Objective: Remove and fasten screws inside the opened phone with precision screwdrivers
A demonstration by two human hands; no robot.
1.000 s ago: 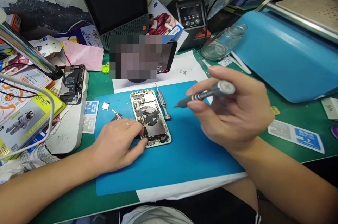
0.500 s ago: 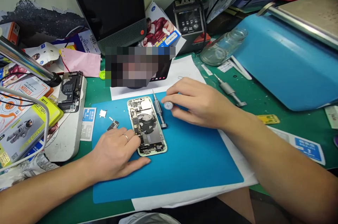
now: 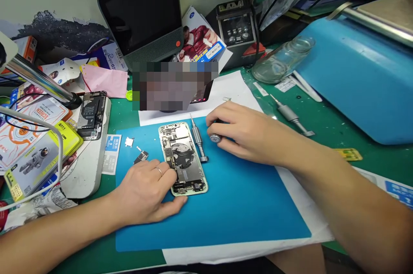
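An opened phone [image 3: 185,175] with a pale green frame lies face up on a blue mat [image 3: 226,213], its inner boards and parts bare. My left hand [image 3: 145,190] rests at its lower left, curled fingers on the left edge and thumb by the bottom edge. In my right hand [image 3: 241,130], to the right of the phone, a screwdriver [image 3: 215,138] is pinched; only its round grey end cap shows clearly, the tip hidden. Another grey screwdriver [image 3: 197,138] lies along the phone's right edge. Small loose phone parts [image 3: 141,156] and a metal plate [image 3: 129,141] lie to the left.
A second opened phone [image 3: 92,115] sits on a white device at left, beside boxes [image 3: 41,162]. Behind the mat stand a blurred-out screen [image 3: 176,87] and a dark display [image 3: 145,11]. A glass jar [image 3: 280,61], tweezers [image 3: 306,87] and a third screwdriver [image 3: 290,115] lie at right.
The view has shifted slightly. My right hand has moved a little right and toward me, and the screwdriver in it has tilted. My left hand stays at the phone's edge.
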